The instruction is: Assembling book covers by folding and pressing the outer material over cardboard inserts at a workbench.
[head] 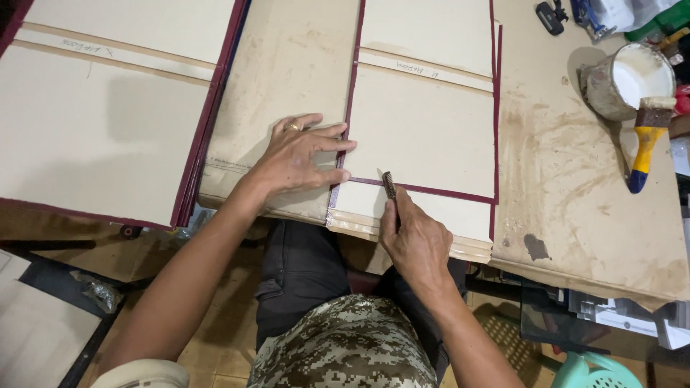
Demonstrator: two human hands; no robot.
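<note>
cream board panel (424,136) with maroon cloth edging lies flat on a brown, stained worktable (575,187), near the front edge, on top of a small stack of similar boards. left hand (298,154) pressed flat on it, fingers spread, tips touching the maroon left border; ring on one finger. right hand (413,241) closed around a small ridged metal tool (389,185), its tip touching the maroon strip along the panel's lower fold. second stack of maroon-edged boards (108,115) sits well apart to the left. at the table's far right, a grimy tub (625,79) holds white paste, level near the rim. a brush (647,140), yellow-and-blue handle, rests just beside the tub, bristle end touching its rim.
</note>
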